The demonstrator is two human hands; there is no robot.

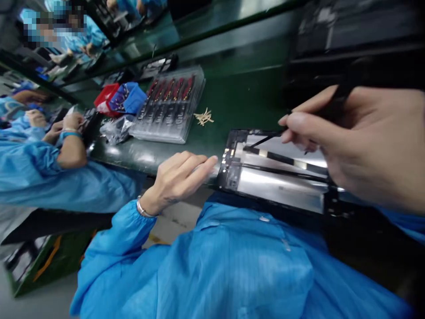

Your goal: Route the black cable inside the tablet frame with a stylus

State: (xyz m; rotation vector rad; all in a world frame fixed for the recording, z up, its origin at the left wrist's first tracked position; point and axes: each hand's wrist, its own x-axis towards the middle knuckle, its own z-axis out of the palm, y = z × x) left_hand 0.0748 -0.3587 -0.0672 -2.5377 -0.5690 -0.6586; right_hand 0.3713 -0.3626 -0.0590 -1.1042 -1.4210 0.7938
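Note:
An opened tablet (282, 189) lies on the bench edge in front of me. Silver panels fill most of it, and a dark ribbon cable (282, 158) runs across them. My right hand (361, 137) is closed around dark tweezers (265, 141), whose thin tip reaches the cable's left end. I cannot tell whether the tip touches it. Beside the tablet's left end is my left hand (181, 177), fingers stretched out and holding nothing visible; contact with the tablet is unclear.
Small beige strips (204, 117) lie beyond the tablet. Left of them stand a clear tray (166, 133) of small parts, a plastic bag (116, 129), a blue bin (136, 97) and a red bin (105, 98). A co-worker's arm (73, 148) is at the left.

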